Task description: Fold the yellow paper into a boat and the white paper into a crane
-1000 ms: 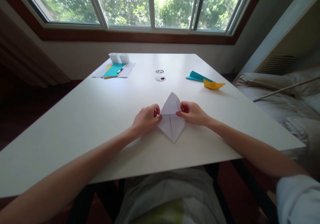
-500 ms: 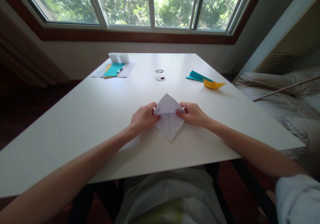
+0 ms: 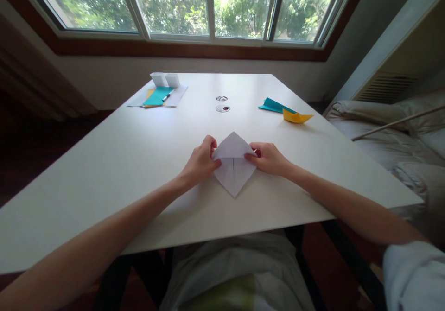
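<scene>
A folded white sheet of paper (image 3: 233, 172), diamond-shaped with one corner toward me, is held between my hands over the near middle of the table. A horizontal fold edge crosses it, and a vertical seam runs down its lower half. My left hand (image 3: 201, 160) pinches its left corner, thumb on top and index finger raised and bent behind the edge. At the right corner, my right hand (image 3: 267, 158) grips the paper with the thumb on top and the fingers curled behind. Some fingertips are hidden behind the paper.
On the white table (image 3: 146, 149), a yellow paper boat (image 3: 297, 117) stands by a teal folded paper (image 3: 276, 105) at right. At back left are teal paper (image 3: 157, 97), a marker (image 3: 168, 95) and white box-like shapes (image 3: 165, 80). Two round inserts, one a grommet (image 3: 223, 109), sit mid-table.
The paper's lower corner has swung slightly left, so the diamond sits straighter. My left hand has shifted a little left, its index finger lifting higher. My right hand stays nearly still.
</scene>
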